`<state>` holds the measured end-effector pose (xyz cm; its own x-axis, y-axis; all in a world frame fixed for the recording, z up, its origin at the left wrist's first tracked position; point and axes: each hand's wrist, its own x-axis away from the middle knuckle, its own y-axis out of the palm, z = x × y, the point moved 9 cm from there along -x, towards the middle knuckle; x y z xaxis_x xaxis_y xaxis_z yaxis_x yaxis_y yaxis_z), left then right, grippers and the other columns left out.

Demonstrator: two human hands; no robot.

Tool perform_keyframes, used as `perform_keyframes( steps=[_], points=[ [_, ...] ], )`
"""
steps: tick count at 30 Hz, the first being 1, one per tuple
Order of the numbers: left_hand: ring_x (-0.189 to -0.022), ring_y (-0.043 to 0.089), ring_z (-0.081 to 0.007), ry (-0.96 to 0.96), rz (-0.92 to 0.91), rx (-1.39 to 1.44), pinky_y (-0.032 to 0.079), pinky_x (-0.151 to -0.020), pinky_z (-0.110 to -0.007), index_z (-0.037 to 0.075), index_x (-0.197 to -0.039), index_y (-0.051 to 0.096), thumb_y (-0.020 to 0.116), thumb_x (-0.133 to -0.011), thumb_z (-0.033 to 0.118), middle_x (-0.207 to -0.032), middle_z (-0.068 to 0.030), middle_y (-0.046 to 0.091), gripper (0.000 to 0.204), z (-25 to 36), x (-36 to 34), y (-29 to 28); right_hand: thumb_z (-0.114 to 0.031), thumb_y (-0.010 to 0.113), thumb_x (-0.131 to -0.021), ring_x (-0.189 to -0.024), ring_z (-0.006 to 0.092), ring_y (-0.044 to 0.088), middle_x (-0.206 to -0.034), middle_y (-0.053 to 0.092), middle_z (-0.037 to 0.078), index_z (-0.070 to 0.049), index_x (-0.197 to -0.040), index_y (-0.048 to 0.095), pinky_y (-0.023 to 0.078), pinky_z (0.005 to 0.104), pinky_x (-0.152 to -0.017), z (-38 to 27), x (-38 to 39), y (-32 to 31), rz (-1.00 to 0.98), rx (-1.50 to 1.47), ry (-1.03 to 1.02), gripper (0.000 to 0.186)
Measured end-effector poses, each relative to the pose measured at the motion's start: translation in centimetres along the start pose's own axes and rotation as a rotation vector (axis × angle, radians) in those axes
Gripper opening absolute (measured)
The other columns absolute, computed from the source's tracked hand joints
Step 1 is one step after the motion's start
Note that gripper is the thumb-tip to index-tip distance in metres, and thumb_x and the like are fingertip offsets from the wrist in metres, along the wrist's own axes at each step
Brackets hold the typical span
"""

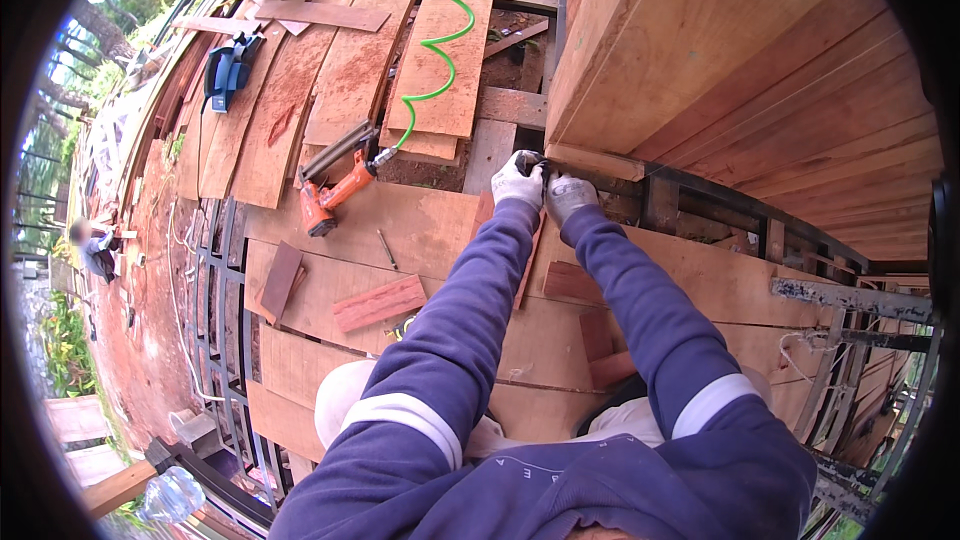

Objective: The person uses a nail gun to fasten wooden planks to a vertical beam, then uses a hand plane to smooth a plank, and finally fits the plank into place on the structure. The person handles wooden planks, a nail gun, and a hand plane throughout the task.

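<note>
Both my hands wear pale work gloves and meet at the bottom corner of a wooden plank wall. My left hand is closed, its fingers bent around something small and dark that I cannot make out. Right beside it, my right hand is closed too, and its fingertips are hidden near the edge of the framing. An orange nail gun lies on the boards to the left, joined to a coiled green air hose. A pencil-like stick rests on the floor planks nearer to me.
Reddish wood offcuts lie around my knees. Gaps between joists run along the wall's foot. A blue power tool sits on loose boards at far left. Dark metal framing borders the left side; a person is beyond it.
</note>
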<state>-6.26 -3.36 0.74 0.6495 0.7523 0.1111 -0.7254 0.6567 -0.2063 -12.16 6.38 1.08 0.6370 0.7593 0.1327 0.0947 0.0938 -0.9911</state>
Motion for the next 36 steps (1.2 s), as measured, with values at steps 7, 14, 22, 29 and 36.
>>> perform_keyframes(
  steps=[7, 14, 22, 29, 36],
  points=[
    [-0.091, 0.064, -0.0128, -0.048, -0.116, 0.371, 0.051, -0.085, -0.026, 0.001, -0.104, 0.066, 0.059, -0.085, -0.005, -0.099, -0.0059, 0.070, 0.020, -3.2, -1.1, 0.5, -0.012, 0.042, -0.093, -0.087, 0.0302, 0.070, -0.099, 0.068, 0.019, -0.002, -0.120, 0.056, 0.056, 0.0419, -0.072, -1.6, -0.3, -0.4, -0.094, 0.098, -0.078, 0.032],
    [-0.086, 0.062, -0.0118, -0.169, -0.234, 0.410, 0.051, -0.079, -0.026, 0.002, -0.096, 0.070, 0.060, -0.086, 0.005, -0.094, -0.0042, 0.069, 0.015, -2.1, -0.7, 0.7, -0.011, 0.043, -0.093, -0.088, 0.0297, 0.070, -0.101, 0.069, 0.018, -0.001, -0.124, 0.055, 0.057, 0.0402, -0.072, -1.5, -0.5, 0.2, -0.054, 0.120, -0.064, 0.035],
    [-0.083, 0.063, -0.0110, -0.084, -0.232, 0.372, 0.052, -0.080, -0.027, 0.002, -0.099, 0.068, 0.062, -0.079, 0.002, -0.090, -0.0046, 0.069, 0.021, -2.1, -1.5, 0.6, -0.018, 0.047, -0.094, -0.096, 0.0335, 0.068, -0.107, 0.067, 0.021, -0.004, -0.128, 0.051, 0.054, 0.0445, -0.082, 0.3, 1.8, -2.4, -0.161, -0.194, 0.140, 0.038],
    [-0.087, 0.068, -0.0235, 0.128, -0.051, -0.296, 0.052, -0.083, -0.033, 0.005, -0.101, 0.067, 0.070, -0.081, 0.015, -0.095, -0.0113, 0.071, 0.022, 3.1, -0.1, 0.1, -0.018, 0.044, -0.095, -0.096, 0.0338, 0.067, -0.108, 0.067, 0.021, -0.003, -0.124, 0.054, 0.053, 0.0447, -0.083, 1.4, 2.0, -1.5, -0.088, -0.218, 0.117, 0.034],
    [-0.089, 0.069, -0.0263, 0.263, -0.034, -0.302, 0.052, -0.083, -0.033, 0.009, -0.101, 0.069, 0.067, -0.084, 0.011, -0.096, -0.0115, 0.071, 0.018, 3.7, -0.1, -0.1, -0.016, 0.037, -0.097, -0.103, 0.0316, 0.066, -0.115, 0.066, 0.020, -0.003, -0.125, 0.056, 0.053, 0.0425, -0.087, -0.5, 2.6, 1.8, -0.279, -0.139, -0.002, 0.036]
  ],
)
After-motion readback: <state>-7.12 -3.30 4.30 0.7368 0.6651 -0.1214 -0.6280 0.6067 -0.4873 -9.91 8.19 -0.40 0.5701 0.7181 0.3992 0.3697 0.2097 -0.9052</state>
